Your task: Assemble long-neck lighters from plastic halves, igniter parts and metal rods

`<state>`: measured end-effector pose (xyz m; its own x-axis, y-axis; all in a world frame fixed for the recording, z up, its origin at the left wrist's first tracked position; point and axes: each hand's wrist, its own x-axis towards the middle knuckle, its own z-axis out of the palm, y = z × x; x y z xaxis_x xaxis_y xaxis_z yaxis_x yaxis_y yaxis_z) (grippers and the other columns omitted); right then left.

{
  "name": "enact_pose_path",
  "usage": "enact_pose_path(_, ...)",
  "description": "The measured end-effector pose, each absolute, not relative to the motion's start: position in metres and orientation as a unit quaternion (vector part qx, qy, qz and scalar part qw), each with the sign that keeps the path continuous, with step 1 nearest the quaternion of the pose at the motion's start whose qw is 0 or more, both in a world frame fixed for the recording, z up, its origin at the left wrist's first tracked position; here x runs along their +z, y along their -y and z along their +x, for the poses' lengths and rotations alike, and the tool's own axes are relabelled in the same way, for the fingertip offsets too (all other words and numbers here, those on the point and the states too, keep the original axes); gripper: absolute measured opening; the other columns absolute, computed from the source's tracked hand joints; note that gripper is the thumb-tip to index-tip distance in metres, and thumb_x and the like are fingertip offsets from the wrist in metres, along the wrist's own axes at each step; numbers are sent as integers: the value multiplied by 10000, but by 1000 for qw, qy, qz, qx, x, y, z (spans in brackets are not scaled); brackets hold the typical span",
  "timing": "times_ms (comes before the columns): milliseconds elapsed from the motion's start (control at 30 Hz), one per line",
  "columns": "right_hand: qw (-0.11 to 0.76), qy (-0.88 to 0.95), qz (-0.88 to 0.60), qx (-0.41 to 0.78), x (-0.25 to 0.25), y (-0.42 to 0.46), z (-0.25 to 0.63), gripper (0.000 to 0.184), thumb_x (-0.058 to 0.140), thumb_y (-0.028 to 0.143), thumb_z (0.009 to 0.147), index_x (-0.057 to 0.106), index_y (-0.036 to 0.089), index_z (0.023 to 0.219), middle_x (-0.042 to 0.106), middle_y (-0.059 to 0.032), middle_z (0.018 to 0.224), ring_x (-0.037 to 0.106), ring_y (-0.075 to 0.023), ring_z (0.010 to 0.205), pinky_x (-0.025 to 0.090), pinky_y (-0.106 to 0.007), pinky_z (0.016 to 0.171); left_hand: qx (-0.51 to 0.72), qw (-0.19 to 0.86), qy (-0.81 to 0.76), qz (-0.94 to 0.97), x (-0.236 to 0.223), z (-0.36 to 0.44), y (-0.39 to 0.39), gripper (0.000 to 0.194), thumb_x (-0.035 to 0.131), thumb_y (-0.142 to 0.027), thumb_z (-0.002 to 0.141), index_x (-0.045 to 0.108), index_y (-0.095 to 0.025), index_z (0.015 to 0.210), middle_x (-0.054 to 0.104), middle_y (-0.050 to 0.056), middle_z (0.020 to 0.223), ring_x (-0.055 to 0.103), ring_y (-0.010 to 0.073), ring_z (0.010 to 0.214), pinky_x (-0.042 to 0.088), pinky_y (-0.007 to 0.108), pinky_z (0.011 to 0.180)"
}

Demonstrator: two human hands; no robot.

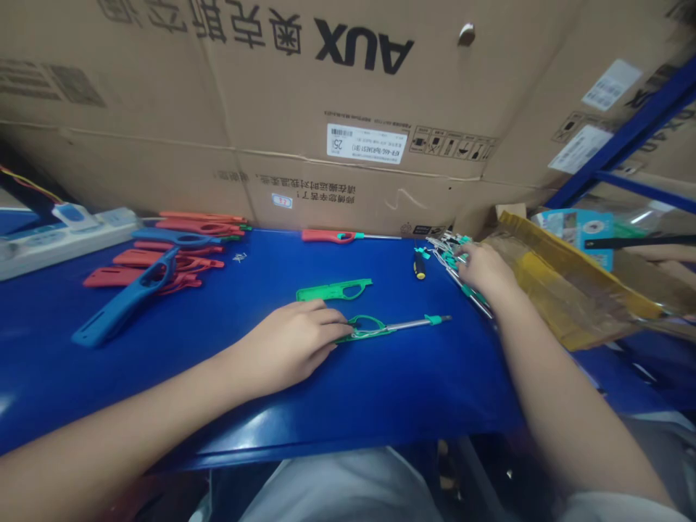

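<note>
My left hand (296,341) lies over the handle end of an open green lighter half-shell (375,332), its fingers closed on it. A metal lighter tube (410,324) with a teal collar runs rightward out of that half-shell. Just behind sits a second green half-shell (334,291). My right hand (483,270) reaches into a pile of metal tubes with teal parts and wires (449,250); its fingers are bent, and what they pinch is hidden. Left of the pile lies a small black-and-yellow screwdriver (419,264). A red lighter (329,236) with its tube rests farther back.
Red shells (114,276) and blue shells (125,301) are heaped at left, beside a white power strip (103,228). A large cardboard box (261,145) walls off the back. A taped cardboard carton (576,290) stands right, near another person's arm (666,254).
</note>
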<state>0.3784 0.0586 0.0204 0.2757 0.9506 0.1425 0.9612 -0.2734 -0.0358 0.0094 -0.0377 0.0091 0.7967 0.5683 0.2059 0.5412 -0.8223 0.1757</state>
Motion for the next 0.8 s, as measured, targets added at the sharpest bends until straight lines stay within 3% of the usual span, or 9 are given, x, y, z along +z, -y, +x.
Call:
enact_pose_path(133,69,596,-799,-38,15,-67,386,255,668,351,856,725,223,1069,612,-142,1148,622,-291,1033,487,-366,825,147,65,-300,940,10,12,38,303,559,-241,960,660,-245,1245,683,65,1192,629,242,1076,511,387,943)
enact_pose_path(400,86,587,-804,-40,5,-76,395,198,650,258,857,733,190,1024,615,-145,1138,637,-256,985,489,-330,813,200,116,-322,918,-6,16,31,272,516,-290,998,689,-234,1200,636,94,1160,594,247,1088,489,434,964)
enact_pose_path(567,78,592,-802,-35,7,-74,393,147,686,216,805,753,170,928,626,-165,1096,639,-288,993,494,-345,800,218,140,-321,911,-10,16,28,246,534,-272,992,694,-228,1174,638,93,1142,595,241,1072,497,430,952)
enact_pose_path(800,101,602,-790,-58,19,-64,383,175,572,221,876,730,146,878,600,-215,1141,628,-341,1027,488,-391,784,235,156,-319,905,-11,17,27,201,540,-199,974,693,-217,1102,651,80,1111,600,229,1043,495,410,941)
